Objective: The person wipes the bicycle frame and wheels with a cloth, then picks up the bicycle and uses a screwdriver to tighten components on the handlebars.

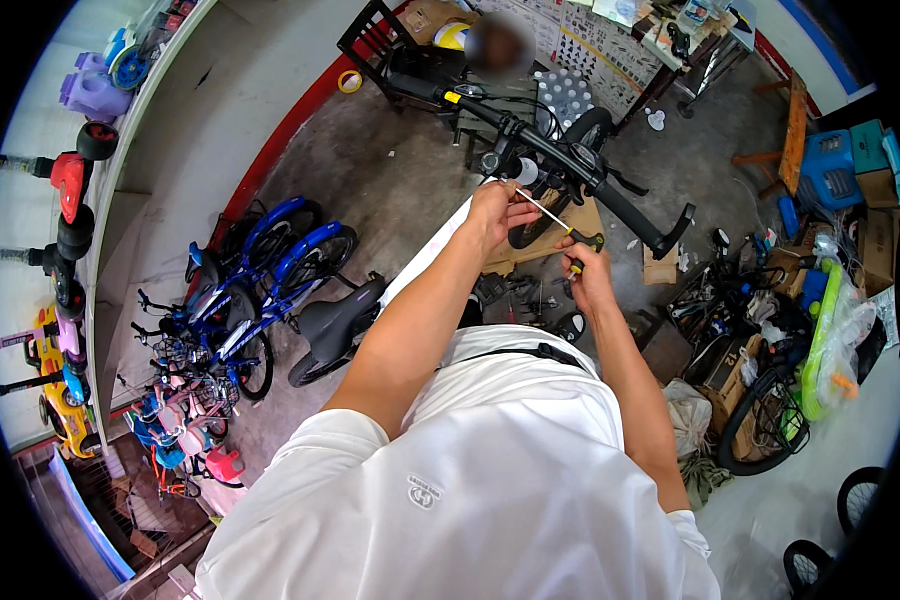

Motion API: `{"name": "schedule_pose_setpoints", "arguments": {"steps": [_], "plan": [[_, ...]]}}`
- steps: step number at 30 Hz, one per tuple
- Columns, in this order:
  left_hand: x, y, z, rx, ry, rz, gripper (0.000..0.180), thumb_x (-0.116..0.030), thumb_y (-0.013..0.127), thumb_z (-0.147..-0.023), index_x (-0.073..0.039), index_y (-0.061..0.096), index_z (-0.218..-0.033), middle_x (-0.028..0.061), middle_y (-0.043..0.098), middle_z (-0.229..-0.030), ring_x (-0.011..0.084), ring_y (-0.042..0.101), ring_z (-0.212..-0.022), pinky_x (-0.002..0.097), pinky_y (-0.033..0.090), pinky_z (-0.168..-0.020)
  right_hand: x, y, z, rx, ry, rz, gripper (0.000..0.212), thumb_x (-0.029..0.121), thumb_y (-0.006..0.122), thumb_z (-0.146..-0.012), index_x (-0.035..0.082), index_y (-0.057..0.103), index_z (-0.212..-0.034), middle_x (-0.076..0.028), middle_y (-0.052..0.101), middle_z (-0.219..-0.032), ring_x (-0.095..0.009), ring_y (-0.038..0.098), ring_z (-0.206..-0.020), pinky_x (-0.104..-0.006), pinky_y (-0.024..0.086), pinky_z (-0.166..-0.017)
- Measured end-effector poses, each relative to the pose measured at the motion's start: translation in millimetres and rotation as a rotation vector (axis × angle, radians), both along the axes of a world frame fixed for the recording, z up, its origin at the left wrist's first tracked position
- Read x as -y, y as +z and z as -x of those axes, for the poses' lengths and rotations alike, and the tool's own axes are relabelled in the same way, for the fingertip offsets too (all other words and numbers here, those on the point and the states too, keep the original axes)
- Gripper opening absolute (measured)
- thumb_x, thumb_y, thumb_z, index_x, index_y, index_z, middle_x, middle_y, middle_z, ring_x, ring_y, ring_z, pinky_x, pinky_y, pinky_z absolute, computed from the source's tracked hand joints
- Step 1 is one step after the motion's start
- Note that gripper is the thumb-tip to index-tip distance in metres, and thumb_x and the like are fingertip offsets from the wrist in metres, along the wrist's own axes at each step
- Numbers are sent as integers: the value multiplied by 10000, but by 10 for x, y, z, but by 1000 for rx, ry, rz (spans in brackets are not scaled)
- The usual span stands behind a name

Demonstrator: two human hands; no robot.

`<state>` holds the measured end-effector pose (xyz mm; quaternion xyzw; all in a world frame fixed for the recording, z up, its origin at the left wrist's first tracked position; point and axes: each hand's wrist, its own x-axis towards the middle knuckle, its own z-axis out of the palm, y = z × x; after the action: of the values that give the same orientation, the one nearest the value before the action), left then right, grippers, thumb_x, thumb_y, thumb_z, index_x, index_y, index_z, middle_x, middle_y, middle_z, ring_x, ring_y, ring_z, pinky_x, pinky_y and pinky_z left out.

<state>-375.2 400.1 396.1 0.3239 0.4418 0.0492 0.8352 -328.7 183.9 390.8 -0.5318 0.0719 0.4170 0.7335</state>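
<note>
In front of me stands a bicycle with a white frame tube (432, 248) and a wide black handlebar (555, 152). My right hand (592, 275) is closed around the green-and-black T-shaped handle of a hex key (544, 208). Its long thin shaft runs up and left to my left hand (494, 212), which is at the frame just below the stem. The thumb and forefinger there are pinched near the shaft's far end, with the other fingers curled loosely. What they grip, and where the tip sits, is hidden. Behind me to the left shows the black saddle (332, 322).
Blue bicycles (270, 270) and small pink ones (185, 420) stand at the left. Flattened cardboard (580, 240) lies under the front wheel. Tools and parts clutter the floor at right, beside a loose tyre (735, 430). A person sits beyond the handlebar, near bottled water (564, 95).
</note>
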Motion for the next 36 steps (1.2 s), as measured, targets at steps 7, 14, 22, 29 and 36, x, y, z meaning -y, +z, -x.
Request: {"name": "schedule_pose_setpoints", "arguments": {"steps": [7, 14, 22, 29, 36], "plan": [[-14, -21, 30, -11, 7, 15, 175, -139, 494, -1092, 19, 571, -1095, 161, 673, -1027, 321, 745, -927, 479, 669, -819, -3, -28, 3, 43, 28, -6, 140, 46, 611, -833, -28, 683, -928, -105, 710, -900, -124, 585, -618, -270, 398, -531], [9, 9, 23, -19, 34, 34, 164, -125, 507, -1073, 16, 589, -1089, 165, 671, -1016, 340, 738, -923, 496, 663, -823, 46, -43, -67, 365, 144, 61, 186, 26, 631, -825, -37, 695, -988, -102, 712, -884, -131, 621, -658, -277, 472, -597], [0, -57, 29, -20, 43, 82, 150, -136, 485, -1092, -24, 581, -1119, 141, 681, -1021, 372, 744, -1008, 522, 650, -869, 124, -76, -345, 1135, 321, 255, 265, 20, 666, -816, 4, 689, -1080, -106, 731, -997, -245, 722, -844, -337, 560, -774], [55, 59, -77, -52, 79, 105, 127, -122, 469, -1093, -47, 567, -1126, 129, 674, -1029, 403, 740, -1058, 555, 638, -897, 212, 78, -577, 1311, 555, 409, 365, 195, 824, -829, 30, 685, -1123, -148, 724, -1087, -361, 711, -1001, -398, 564, -853], [2, -29, -19, 54, 129, 170, 176, -119, 457, -1082, 6, 564, -1144, 155, 619, -1017, 414, 729, -1051, 542, 647, -858, 553, 71, -293, 951, 277, 503, 782, 473, 833, -842, -9, 536, -1382, -127, 619, -1152, -251, 636, -954, -391, 542, -842]]}}
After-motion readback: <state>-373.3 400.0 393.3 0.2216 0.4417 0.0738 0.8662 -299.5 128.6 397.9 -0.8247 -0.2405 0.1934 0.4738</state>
